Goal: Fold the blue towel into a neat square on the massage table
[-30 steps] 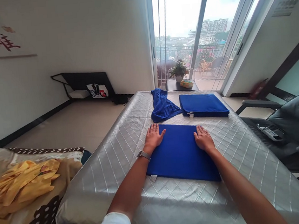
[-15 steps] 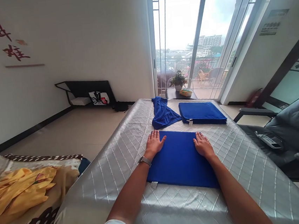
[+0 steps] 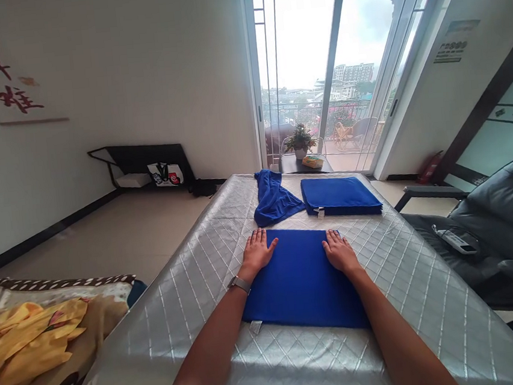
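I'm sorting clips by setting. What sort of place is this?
Probably an apartment room: sliding glass doors lead onto a balcony, a dark padded armchair stands to the right, and the left hand and right hand lie flat on a folded blue cloth atop a silver quilted mattress.

Left hand (image 3: 257, 253): flat, palm down, fingers spread, on the far left corner of the folded blue cloth (image 3: 302, 279), centre of the frame.
Right hand (image 3: 339, 252): flat on the cloth's far right corner.
Surface: silver quilted mattress (image 3: 169, 322), filling the lower middle.
Behind the cloth: crumpled blue cloth (image 3: 274, 198) and, to its right, a stack of folded blue cloths (image 3: 339, 196).
Lower left: yellow fabric (image 3: 21, 342).
Right edge: dark chair (image 3: 504, 217).
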`<state>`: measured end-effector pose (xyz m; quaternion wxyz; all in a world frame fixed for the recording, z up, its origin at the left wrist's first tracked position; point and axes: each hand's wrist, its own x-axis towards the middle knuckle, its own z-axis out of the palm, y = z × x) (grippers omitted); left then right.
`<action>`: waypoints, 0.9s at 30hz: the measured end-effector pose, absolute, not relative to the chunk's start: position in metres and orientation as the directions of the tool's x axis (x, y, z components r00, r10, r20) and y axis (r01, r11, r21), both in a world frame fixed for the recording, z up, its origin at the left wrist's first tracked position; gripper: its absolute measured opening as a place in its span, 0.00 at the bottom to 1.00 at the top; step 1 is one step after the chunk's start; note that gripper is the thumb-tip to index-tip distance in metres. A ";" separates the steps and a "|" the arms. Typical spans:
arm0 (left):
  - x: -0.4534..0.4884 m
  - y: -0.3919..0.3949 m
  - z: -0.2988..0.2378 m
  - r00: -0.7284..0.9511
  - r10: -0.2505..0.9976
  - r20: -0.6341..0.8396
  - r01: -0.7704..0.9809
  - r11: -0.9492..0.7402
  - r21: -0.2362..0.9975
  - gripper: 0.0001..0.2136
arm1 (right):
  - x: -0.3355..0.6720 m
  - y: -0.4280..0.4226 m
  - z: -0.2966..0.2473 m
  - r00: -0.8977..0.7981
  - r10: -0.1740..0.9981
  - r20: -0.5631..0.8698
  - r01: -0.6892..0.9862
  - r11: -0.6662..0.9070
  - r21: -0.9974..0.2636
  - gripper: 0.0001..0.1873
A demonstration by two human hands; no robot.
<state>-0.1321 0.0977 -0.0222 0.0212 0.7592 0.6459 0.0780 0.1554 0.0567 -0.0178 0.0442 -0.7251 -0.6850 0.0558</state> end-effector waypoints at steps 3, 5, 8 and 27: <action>-0.133 0.098 -0.022 0.152 0.985 0.084 0.979 -0.162 0.127 0.40 | 0.159 0.056 -0.017 0.041 0.999 -0.022 0.988 -0.044 -0.149 0.34; -0.132 0.099 -0.022 0.148 0.985 0.083 0.979 -0.158 0.131 0.40 | 0.159 0.055 -0.017 0.038 0.999 -0.014 0.987 -0.040 -0.157 0.34; -0.131 0.097 -0.023 0.141 0.986 0.092 0.980 -0.152 0.126 0.40 | 0.158 0.054 -0.017 0.059 0.998 0.004 0.984 -0.057 -0.167 0.33; 0.051 0.073 -0.007 0.645 0.747 0.159 0.724 -0.665 0.185 0.30 | 0.166 0.049 -0.026 -0.021 0.999 0.038 0.994 0.025 -0.109 0.33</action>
